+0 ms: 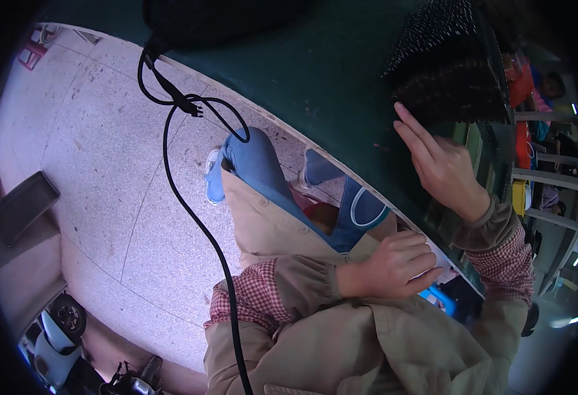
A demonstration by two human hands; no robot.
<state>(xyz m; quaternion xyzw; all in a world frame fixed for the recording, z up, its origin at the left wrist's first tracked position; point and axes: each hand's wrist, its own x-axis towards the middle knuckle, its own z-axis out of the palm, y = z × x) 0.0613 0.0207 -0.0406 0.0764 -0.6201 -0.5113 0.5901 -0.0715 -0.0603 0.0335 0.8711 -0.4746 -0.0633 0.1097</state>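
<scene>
At the far right of the green tabletop (341, 72) stands a tall stack of thin black pieces (450, 79), its upper face dotted with small shiny glints. My right hand (440, 164) is just on the near side of it, two fingers stretched out with the tips at or touching the stack's lower left corner. I see nothing held in that hand. My left hand (394, 266) is closed, fingers curled in, close to the table's near edge. Its palm is turned from view, so anything inside is hidden.
A black cable (203, 224) with a loop and plug hangs from the table's left edge. Dark green bars (473, 148) lie beside my right wrist. A black bag-like shape (223, 20) rests at the far edge. A scooter (55, 342) stands lower left; people sit far right.
</scene>
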